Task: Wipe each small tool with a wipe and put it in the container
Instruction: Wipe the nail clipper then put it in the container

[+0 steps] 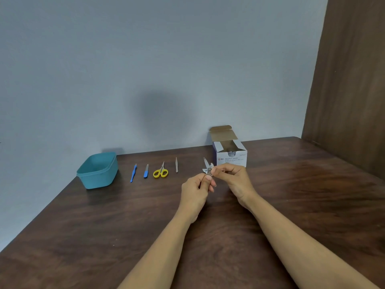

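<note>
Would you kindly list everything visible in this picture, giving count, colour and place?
container: one, teal, table's left
slim tool: one, blue, right of container
file: one, blue handle, next along
scissors: one, yellow handles, mid-row
tweezers: one, silver, right of scissors
metal tool: one, silver, held above table
wipe: one, white, against metal tool
swab box: one, white, open, behind hands
table: one, dark brown
left hand: grips metal tool
right hand: fingers pinch wipe

Place: was a plain room, home or office unclear.
Signs: dark wood-grain counter against bare grey-blue wall, brown wooden panel beside.
</note>
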A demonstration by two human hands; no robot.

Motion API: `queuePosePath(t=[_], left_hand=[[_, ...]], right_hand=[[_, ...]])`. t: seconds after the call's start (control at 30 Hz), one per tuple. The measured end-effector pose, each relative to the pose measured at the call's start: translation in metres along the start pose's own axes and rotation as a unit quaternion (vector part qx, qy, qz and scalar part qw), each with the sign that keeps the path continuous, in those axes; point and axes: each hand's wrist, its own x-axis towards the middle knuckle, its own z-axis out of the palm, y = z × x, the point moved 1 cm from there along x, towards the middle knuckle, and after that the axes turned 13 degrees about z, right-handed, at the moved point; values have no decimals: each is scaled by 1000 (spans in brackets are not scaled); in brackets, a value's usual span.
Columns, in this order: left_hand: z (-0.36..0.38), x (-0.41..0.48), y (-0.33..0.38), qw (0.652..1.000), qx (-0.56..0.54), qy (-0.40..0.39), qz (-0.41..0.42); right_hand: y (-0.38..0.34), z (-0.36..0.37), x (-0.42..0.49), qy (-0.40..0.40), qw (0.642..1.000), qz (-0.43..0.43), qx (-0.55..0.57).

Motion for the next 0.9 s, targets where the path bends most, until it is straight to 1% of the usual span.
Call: queuePosePath(t=[0.13,0.37,0.5,0.6,0.7,0.9], left_hand=[[0,0,0,1000,14,6,16],[-1,-1,0,999,27,4,25],[0,0,0,1000,6,9,13],[1,0,0,1000,-8,13,6],[1,-2,3,999,-38,15,1],[1,-3,7,993,-115,4,-31]], right_hand=[[3,3,0,14,1000,-24,11],[3,3,0,-18,1000,18,5],[3,4,0,-35,999,18,-10],[4,4,1,-8,999,-5,-34],[5,7,0,-8,999,-23,-48],[3,12,1,32,998,-12,-46]])
